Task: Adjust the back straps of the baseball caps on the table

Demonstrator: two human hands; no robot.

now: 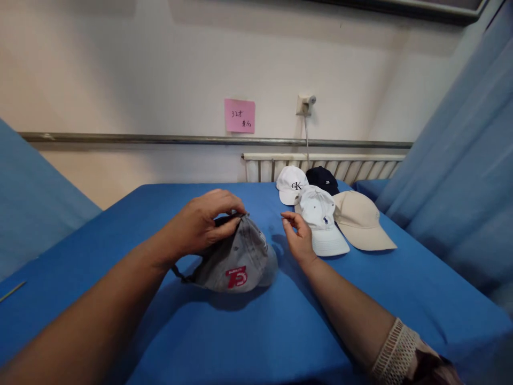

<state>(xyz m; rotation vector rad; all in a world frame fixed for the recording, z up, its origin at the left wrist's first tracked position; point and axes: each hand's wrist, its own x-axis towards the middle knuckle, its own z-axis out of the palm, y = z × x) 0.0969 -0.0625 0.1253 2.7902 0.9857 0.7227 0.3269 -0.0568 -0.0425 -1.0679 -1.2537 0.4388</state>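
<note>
A grey cap (240, 262) with a red logo lies on the blue table (248, 331) in front of me. My left hand (200, 222) pinches the cap's rear edge, fingers closed on the fabric. My right hand (298, 235) hovers just right of the cap, fingers loosely curled and apart, holding nothing. Right beside it sits a white cap (323, 219) with a small blue emblem.
Further caps lie at the back right: a white one with black letters (292, 184), a dark navy one (323, 179) and a beige one (363, 219). A radiator (320, 167), a pink note (239, 115) and a wall socket (305, 105) are behind. Blue curtains hang at both sides.
</note>
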